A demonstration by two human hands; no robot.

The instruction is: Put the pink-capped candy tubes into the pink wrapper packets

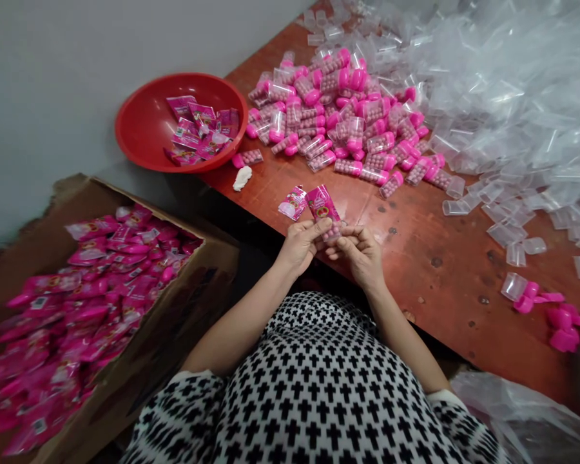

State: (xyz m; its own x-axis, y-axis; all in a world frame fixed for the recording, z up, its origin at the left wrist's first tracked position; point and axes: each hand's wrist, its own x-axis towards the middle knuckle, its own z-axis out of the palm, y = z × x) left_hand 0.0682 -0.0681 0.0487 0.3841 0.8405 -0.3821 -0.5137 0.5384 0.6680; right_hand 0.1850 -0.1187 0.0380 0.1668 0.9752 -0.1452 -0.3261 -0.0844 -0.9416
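Note:
A pink printed packet (324,209) is held upright at the table's near edge, with pink candy balls showing through its clear lower part. My left hand (303,243) pinches its left side between thumb and fingers. On the other side, the closed fingers of my right hand (360,252) grip its lower right corner. Whether a tube sits inside the packet I cannot tell. Just behind my left hand lies another pink packet (292,202), flat on the wooden table (406,251).
A red bowl (140,132) holds several packets at the table's left. Behind my hands is a heap of candy tubes with pink caps (348,116). Clear empty tubes (517,103) pile up at right, near loose pink caps (563,325). A cardboard box (183,290) of filled packets stands lower left.

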